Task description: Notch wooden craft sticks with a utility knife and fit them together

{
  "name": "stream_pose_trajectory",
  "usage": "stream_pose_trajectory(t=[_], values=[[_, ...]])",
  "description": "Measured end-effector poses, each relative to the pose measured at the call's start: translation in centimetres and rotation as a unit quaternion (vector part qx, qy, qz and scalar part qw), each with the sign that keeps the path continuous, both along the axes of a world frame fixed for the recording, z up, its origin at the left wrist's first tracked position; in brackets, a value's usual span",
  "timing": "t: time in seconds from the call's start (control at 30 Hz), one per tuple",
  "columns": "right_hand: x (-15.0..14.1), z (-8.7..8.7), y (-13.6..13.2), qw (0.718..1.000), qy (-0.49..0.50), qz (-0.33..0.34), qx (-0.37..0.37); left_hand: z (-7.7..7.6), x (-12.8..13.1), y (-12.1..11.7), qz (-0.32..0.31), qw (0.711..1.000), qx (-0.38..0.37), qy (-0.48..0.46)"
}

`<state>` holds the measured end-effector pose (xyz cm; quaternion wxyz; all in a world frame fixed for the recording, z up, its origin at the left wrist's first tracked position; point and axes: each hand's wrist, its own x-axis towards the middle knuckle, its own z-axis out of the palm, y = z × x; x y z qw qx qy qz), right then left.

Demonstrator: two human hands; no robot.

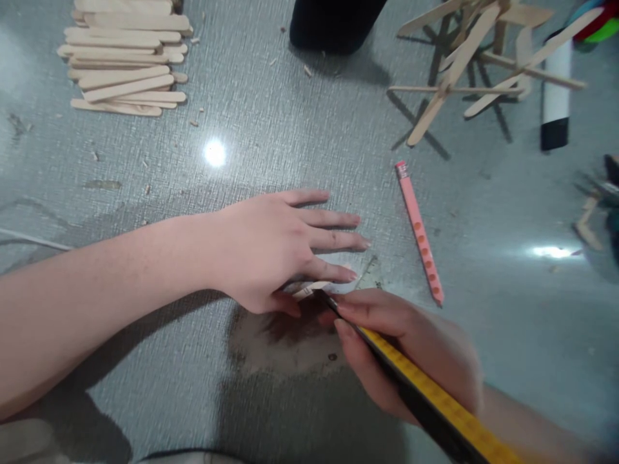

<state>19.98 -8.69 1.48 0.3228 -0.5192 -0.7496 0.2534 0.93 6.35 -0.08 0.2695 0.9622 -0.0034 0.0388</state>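
My left hand (pixel 280 245) lies palm down on the grey table with its fingers spread. Under its index finger and thumb a short bit of a craft stick (pixel 316 285) shows, pressed to the table; most of it is hidden. My right hand (pixel 401 341) is closed round a long yellow-and-black utility knife (pixel 425 390), which slants up from the lower right. The dark tip of the knife meets the craft stick, between the left thumb and index finger. The blade edge itself is too small to make out.
A pile of craft sticks (pixel 126 64) lies at the upper left. A pink pencil (pixel 420 235) rests right of my left hand. A stick structure (pixel 464 71) stands at the upper right, near a black-and-white object (pixel 556 96). A black object (pixel 333 26) is at the top.
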Motion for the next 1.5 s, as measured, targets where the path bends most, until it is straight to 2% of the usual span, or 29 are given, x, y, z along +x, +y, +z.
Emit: stream_pose_trajectory(t=[0.37,0.53,0.7,0.97,1.17,1.37,1.5], values=[[-0.5,0.3,0.2,1.000,0.006,-0.010,-0.008,-0.1,0.0,-0.1,0.008,0.999,-0.016,-0.029],[-1.2,0.9,0.3,0.998,0.017,-0.044,-0.048,0.0,0.2,0.0,0.005,1.000,-0.001,0.012],[-1.3,1.3,0.4,0.997,0.028,-0.042,-0.063,0.1,0.3,0.1,0.000,1.000,0.007,0.028],[-0.7,0.7,-0.1,0.999,0.017,-0.023,-0.041,0.1,0.2,0.0,-0.003,1.000,-0.010,0.016],[0.2,0.0,-0.5,0.999,-0.016,-0.035,0.011,0.1,0.2,0.0,-0.001,0.999,0.011,0.032],[-0.1,0.0,0.0,0.999,-0.030,-0.010,0.029,0.1,0.2,-0.1,0.003,0.999,0.001,0.033],[-0.4,0.2,0.1,0.998,-0.045,-0.018,0.026,0.2,0.1,-0.2,0.005,1.000,-0.008,0.028]])
